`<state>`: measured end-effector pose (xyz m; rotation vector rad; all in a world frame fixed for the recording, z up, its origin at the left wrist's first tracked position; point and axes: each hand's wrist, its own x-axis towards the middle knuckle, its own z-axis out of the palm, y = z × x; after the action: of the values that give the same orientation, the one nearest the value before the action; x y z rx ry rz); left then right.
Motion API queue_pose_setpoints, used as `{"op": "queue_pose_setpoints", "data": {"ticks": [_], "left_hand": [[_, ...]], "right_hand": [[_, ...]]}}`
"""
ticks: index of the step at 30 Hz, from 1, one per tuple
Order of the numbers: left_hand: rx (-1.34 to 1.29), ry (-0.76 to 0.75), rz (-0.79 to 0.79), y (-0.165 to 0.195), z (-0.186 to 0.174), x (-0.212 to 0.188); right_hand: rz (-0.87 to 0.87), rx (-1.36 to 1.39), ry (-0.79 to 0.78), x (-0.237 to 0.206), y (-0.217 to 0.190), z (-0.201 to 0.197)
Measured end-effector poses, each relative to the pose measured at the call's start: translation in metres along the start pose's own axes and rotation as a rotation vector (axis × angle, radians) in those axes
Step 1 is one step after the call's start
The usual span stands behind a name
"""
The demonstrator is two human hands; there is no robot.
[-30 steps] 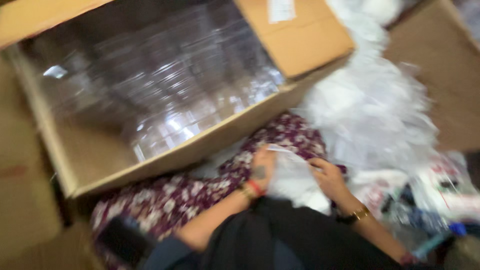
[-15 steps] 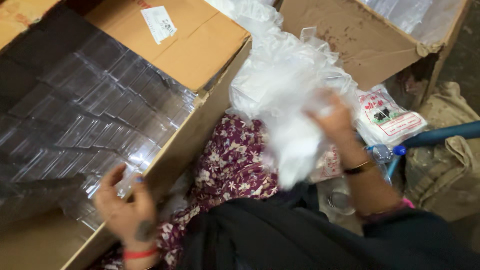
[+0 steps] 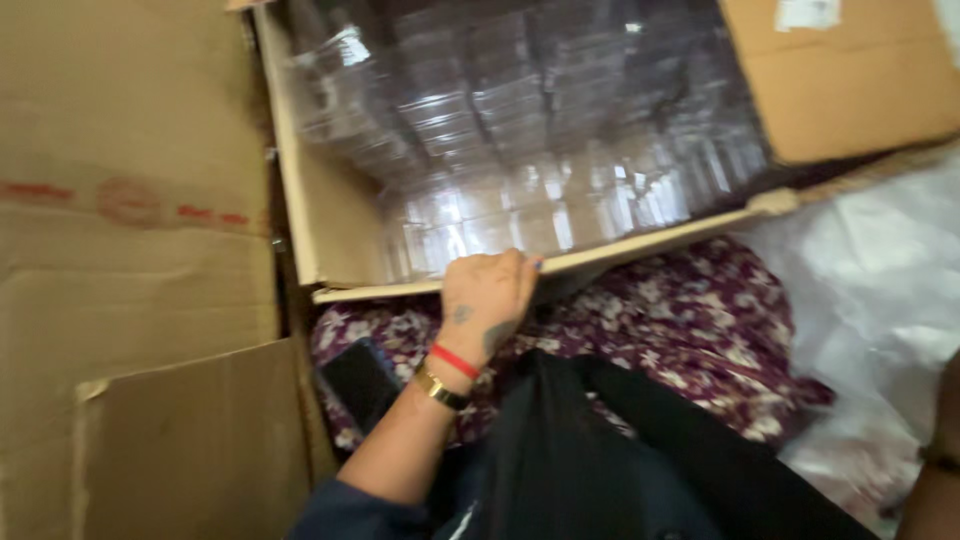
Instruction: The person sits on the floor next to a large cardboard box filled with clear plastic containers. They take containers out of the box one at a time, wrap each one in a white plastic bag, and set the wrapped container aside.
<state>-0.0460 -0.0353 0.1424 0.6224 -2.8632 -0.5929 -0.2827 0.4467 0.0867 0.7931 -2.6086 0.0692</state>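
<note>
My left hand (image 3: 487,298) rests on the near wall of a big open cardboard box (image 3: 330,215), its fingers curled over the rim. A red thread and a gold bracelet circle that wrist. Inside the box lie stacked rows of clear plastic containers (image 3: 530,150), just beyond my fingertips. Only a sliver of my right hand (image 3: 950,400) shows at the right edge, above a wrist band; its fingers are cut off by the frame.
Flat cardboard sheets (image 3: 130,250) stand to the left of the box. A dark phone (image 3: 360,380) lies on the maroon floral cloth (image 3: 690,320) over my lap. Black fabric (image 3: 600,460) covers my front. White plastic bags (image 3: 880,300) pile up at the right.
The view has swung left onto the box. My left hand has moved up from inside the box corner to its near rim. My right hand has left the white bags and slid out to the frame's edge.
</note>
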Motion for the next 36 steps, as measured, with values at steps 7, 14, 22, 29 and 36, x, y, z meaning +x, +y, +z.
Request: {"op": "queue_pose_setpoints", "data": {"ticks": [7,14,22,29,36], "left_hand": [[-0.109,-0.337,-0.041,-0.119,0.001,0.108],[0.163,-0.985,-0.344,-0.264,0.075,0.155],[-0.068,-0.723,-0.640,-0.263,0.125,0.114],[0.149,-0.894,-0.545,-0.235,0.083,0.134],[-0.275,-0.660,-0.545,-0.201,-0.017,0.141]], "right_hand": [[-0.629,0.468,-0.133,0.025,-0.165,0.053],[-0.562,0.472,-0.176,0.030,-0.189,0.083],[-0.515,0.495,-0.248,0.028,-0.174,0.097],[-0.556,0.521,-0.257,0.030,-0.172,0.100],[-0.526,0.495,-0.318,0.035,-0.175,0.088]]}}
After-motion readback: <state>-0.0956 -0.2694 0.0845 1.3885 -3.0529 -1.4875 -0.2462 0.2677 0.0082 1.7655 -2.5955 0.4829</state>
